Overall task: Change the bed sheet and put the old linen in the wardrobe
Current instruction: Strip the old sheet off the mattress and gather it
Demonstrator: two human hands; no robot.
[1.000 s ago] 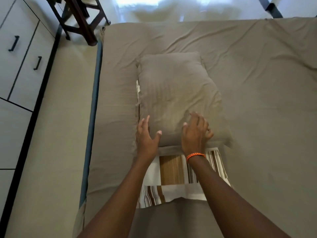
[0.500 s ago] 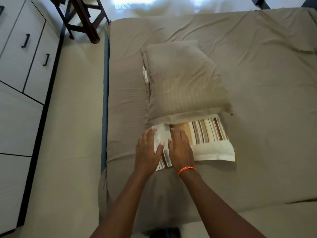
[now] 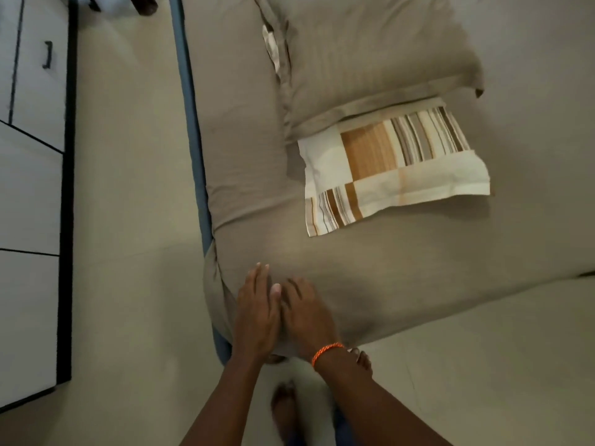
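From my feed I can see a pale beige floor (image 3: 128,220) running down the left side and across the lower right corner. At the top left edge, the dark wooden legs of a piece of furniture (image 3: 145,4) stand on it; I cannot tell what the piece is. A blue mattress edge (image 3: 190,91) runs alongside the floor. To its right lies a taupe pillow (image 3: 370,53), and a pale inner lining (image 3: 270,46) peeks out at its left end.
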